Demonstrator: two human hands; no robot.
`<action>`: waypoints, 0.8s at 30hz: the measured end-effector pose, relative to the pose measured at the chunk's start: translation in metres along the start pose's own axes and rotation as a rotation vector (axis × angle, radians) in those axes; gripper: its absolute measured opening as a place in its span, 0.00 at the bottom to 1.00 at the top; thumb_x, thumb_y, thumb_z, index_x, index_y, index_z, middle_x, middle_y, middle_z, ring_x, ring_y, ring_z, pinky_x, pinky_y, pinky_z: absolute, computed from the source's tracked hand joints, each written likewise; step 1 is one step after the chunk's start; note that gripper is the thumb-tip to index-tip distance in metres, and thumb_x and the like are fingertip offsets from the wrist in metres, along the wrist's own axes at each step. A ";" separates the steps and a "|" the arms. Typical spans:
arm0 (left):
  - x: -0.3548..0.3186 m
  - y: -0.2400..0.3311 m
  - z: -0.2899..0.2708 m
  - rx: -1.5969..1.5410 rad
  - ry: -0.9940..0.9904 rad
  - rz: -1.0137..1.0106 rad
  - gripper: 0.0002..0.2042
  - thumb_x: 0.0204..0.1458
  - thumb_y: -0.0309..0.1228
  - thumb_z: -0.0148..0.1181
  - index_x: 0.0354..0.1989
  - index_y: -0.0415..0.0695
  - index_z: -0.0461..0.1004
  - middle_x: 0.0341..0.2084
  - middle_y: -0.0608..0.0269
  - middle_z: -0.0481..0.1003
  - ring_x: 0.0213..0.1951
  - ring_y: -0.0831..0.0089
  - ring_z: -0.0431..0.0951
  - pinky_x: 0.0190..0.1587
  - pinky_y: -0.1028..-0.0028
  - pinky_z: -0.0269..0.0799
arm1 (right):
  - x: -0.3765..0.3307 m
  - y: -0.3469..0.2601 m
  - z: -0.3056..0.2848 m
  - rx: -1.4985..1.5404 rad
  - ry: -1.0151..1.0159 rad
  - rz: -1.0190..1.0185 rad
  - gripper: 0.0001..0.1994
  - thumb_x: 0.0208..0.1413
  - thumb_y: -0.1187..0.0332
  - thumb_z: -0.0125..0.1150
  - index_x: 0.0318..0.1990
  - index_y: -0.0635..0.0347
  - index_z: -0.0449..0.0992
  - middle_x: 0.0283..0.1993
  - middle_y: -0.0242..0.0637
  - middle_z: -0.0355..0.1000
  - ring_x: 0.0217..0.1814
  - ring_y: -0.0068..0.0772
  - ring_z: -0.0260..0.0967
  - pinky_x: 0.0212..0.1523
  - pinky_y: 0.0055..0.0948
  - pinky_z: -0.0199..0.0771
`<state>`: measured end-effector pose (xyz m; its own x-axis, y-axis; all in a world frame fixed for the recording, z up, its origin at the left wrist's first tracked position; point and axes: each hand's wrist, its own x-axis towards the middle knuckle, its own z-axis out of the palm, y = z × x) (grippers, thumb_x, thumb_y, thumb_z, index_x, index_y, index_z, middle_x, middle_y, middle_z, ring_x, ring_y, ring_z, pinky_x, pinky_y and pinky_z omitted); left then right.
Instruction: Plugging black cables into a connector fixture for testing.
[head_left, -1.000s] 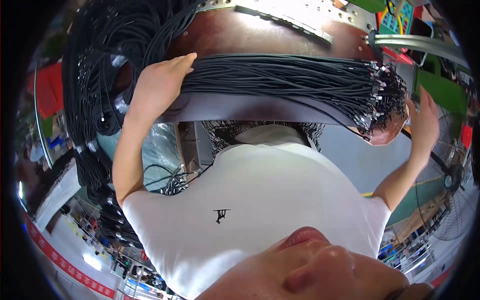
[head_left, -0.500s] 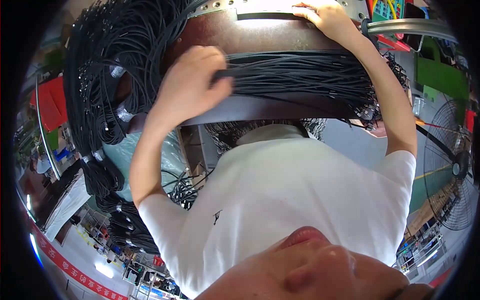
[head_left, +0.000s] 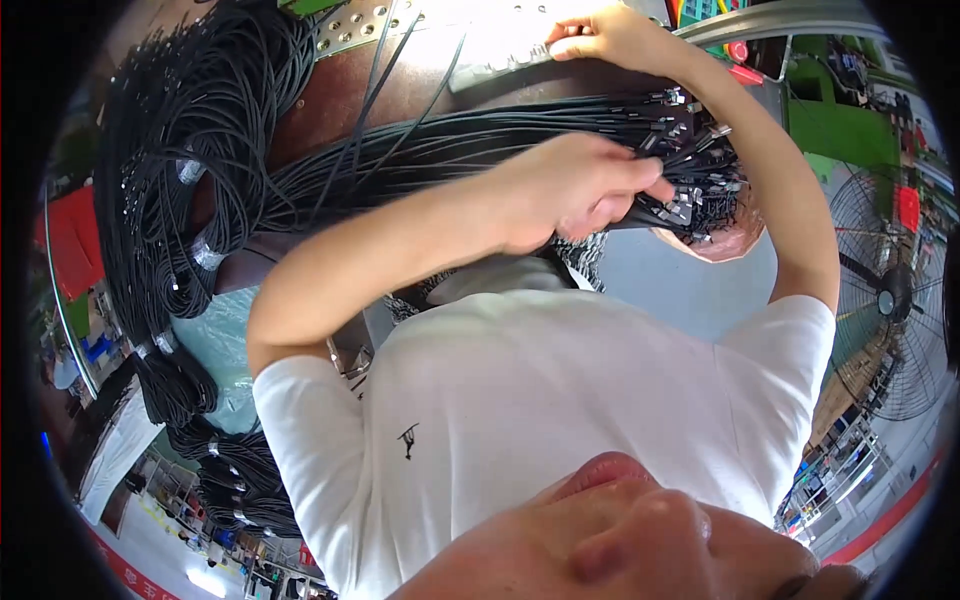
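A thick layer of black cables (head_left: 440,145) lies across the brown work surface, its small metal ends (head_left: 690,190) bunched at the right. My left hand (head_left: 590,190) reaches over the cables to these ends. Its fingers are curled closed at the metal ends, and what is between the fingertips is not clear. At the far side, my right hand (head_left: 605,42) has thumb and fingers closed at the right end of a pale strip (head_left: 500,65), which is partly washed out by glare. A few single cables (head_left: 375,85) rise from the layer toward the far edge, left of the strip.
Coiled bundles of black cable (head_left: 210,130) hang at the left, beside a greenish plastic sheet (head_left: 225,345). A perforated metal plate (head_left: 355,28) runs along the far edge. At the right stand a curved metal tube (head_left: 780,20) and a black fan (head_left: 885,300).
My left hand has moved right, from the middle of the cables to their metal ends. The pale strip now sits tilted by my right hand, and a few cables now stretch up toward the far edge.
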<state>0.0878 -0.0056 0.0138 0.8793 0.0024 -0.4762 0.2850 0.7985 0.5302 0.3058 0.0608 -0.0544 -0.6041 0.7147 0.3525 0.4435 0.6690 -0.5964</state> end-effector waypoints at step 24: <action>-0.042 -0.075 -0.037 -0.083 0.550 0.610 0.17 0.66 0.44 0.43 0.44 0.42 0.71 0.11 0.72 0.59 0.11 0.86 0.53 0.15 0.83 0.50 | -0.003 -0.133 0.052 -0.380 0.286 0.473 0.14 0.47 0.70 0.67 0.43 0.60 0.79 0.34 0.40 0.75 0.37 0.37 0.73 0.41 0.32 0.73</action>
<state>0.0152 -0.0435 -0.0315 0.5520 0.7272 -0.4081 -0.2300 0.6032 0.7637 0.2139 -0.0413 -0.0135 -0.1118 0.9394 0.3241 0.8514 0.2587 -0.4563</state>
